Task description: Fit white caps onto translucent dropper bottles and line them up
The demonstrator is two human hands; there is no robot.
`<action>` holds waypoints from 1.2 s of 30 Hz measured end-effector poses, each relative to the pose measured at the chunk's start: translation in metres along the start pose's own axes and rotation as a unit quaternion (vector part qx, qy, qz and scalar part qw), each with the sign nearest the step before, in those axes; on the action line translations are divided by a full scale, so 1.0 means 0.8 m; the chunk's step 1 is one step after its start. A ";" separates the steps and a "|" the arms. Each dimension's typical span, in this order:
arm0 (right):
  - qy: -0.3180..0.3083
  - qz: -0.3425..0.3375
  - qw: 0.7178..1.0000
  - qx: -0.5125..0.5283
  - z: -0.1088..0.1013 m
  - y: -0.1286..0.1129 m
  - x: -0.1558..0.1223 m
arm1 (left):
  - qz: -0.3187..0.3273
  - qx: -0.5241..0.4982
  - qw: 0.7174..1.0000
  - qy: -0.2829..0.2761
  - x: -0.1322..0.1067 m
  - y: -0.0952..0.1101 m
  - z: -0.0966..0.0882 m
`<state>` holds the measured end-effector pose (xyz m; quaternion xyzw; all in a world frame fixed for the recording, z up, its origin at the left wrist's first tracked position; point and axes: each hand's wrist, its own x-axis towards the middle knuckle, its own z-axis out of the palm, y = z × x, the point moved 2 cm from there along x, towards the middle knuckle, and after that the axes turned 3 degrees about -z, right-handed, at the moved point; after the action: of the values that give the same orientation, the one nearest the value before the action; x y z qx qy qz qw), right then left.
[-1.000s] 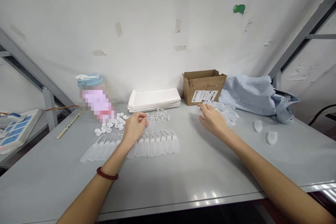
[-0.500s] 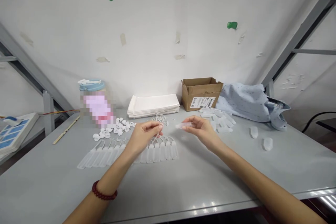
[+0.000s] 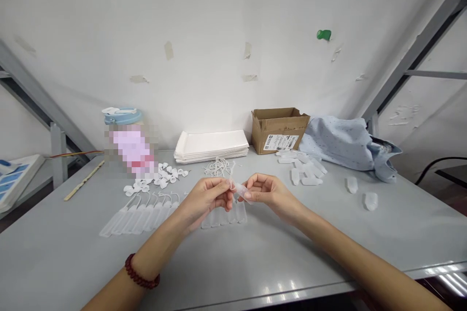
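Note:
My right hand (image 3: pixel 273 195) pinches a translucent plastic case (image 3: pixel 242 191) between thumb and fingers. My left hand (image 3: pixel 208 199) is closed on a thin white cord (image 3: pixel 232 170) at the case's upper end; whether the cord passes through it is hard to make out. Below and behind the left hand lies a row of similar cases with cord loops (image 3: pixel 136 217), partly hidden by the hand and forearm. A small heap of white cords (image 3: pixel 216 166) sits just beyond the hands.
White caps (image 3: pixel 168 174) are scattered at left, near a blurred jar with a blue lid (image 3: pixel 124 115). At the back stand white envelopes (image 3: pixel 213 143) and a cardboard box (image 3: pixel 279 131). Loose cases (image 3: pixel 308 169) and a blue cloth (image 3: pixel 335 143) lie at right.
My hands have come together, bringing the case in the right hand against the left fingers and the cord. The right hand moved left and slightly down.

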<state>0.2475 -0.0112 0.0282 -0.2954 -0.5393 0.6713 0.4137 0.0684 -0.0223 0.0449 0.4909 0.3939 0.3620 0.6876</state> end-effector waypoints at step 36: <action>-0.046 -0.012 0.999 0.017 0.011 0.005 -0.003 | 0.198 0.339 0.904 0.167 -0.005 -0.008 0.021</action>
<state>0.2405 -0.0175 0.0263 -0.2507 -0.5500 0.6885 0.4008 0.0826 -0.0339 0.0434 0.6948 0.4968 0.4115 0.3179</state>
